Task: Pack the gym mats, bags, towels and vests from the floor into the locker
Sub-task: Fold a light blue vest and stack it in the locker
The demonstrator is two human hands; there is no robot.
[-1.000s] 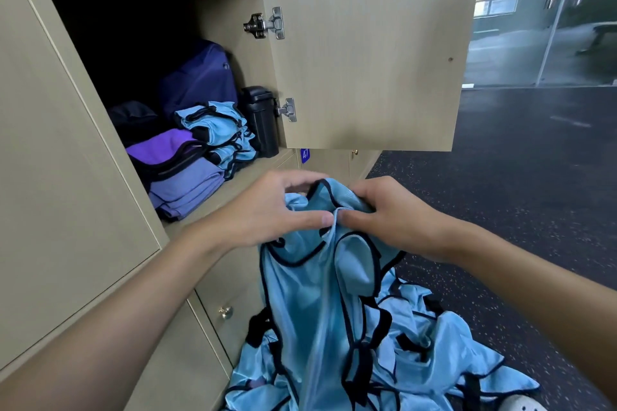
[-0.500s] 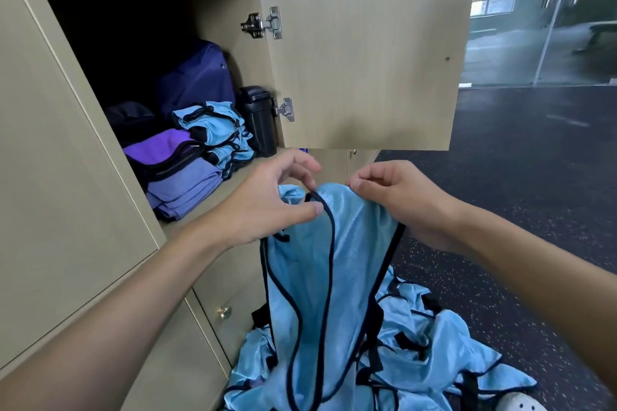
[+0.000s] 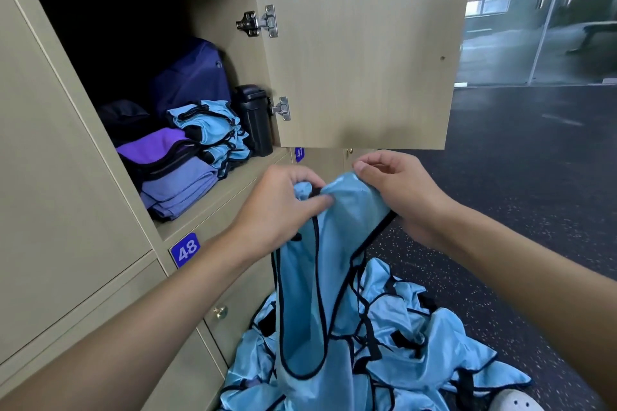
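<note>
Forearms raised, my left hand (image 3: 280, 210) and right hand (image 3: 400, 192) each pinch the blue vest (image 3: 310, 294) at its top edge. Its hem is lost among the piled vests (image 3: 420, 340).

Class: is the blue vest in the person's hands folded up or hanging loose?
Hanging loose: left hand and right hand pinch the vest at its top; it drapes downward.

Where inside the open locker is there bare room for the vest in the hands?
Bare shelf shows only as a front strip, bordered by the folded vests, the black bottle and the shelf lip. There is open height above the stacks. The left and back are crowded: purple towels, navy bag.
</note>
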